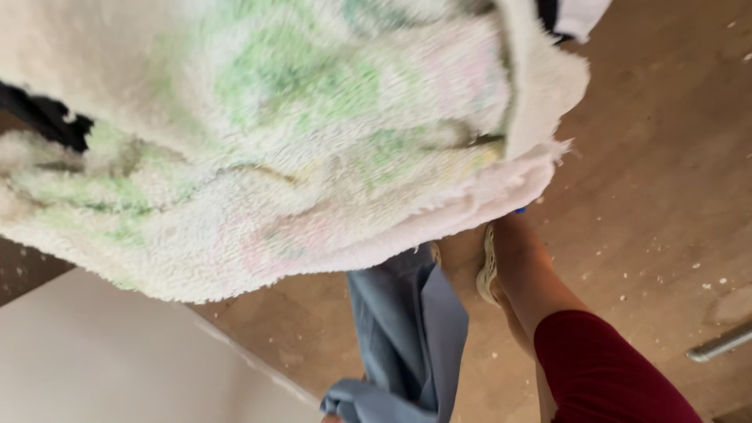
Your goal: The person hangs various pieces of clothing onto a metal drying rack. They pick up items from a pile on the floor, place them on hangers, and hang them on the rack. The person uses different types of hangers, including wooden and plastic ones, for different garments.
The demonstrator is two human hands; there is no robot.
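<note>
A thick fluffy white towel (266, 141) with faded green and pink patches hangs close to the camera and fills the upper left of the view. Below it a light blue cloth (407, 337) droops down, bunched at its lower end. A small sliver of skin (332, 419) shows at the bottom edge under the blue cloth; I cannot tell whether it is a hand or which one. Neither of my hands is plainly visible; the towel hides whatever holds it.
A leg in dark red trousers (603, 368) with a pale sandal (489, 270) stands on a brown floor (658, 180) dotted with white specks. A white flat surface (102, 360) lies lower left. A metal bar (721, 343) sits at the right edge.
</note>
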